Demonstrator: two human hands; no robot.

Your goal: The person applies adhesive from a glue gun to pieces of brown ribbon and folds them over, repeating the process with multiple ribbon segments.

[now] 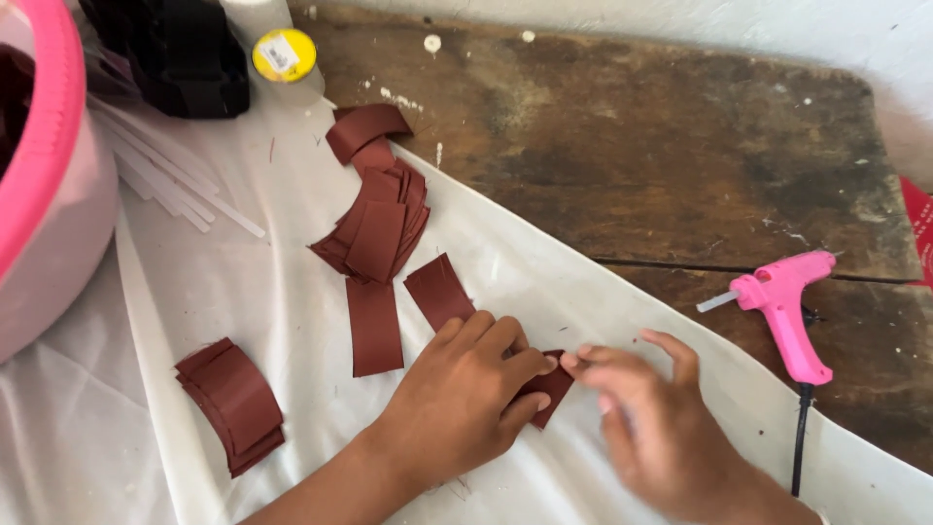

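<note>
My left hand (465,389) presses down on a small dark red ribbon piece (550,387) lying on the white cloth (292,321). My right hand (649,418) pinches the same piece at its upper right corner with thumb and forefinger; the hand is blurred. Another ribbon strip (439,290) lies just above my left hand, partly under its fingers. A longer strip (374,326) lies to the left of it.
A heap of cut ribbon strips (379,214) sits further up the cloth, and a smaller stack (235,401) at lower left. A pink glue gun (785,303) rests on the worn wooden table (661,146) at right. White glue sticks (170,185), a pink basin (49,185) and a yellow-capped bottle (283,55) are at upper left.
</note>
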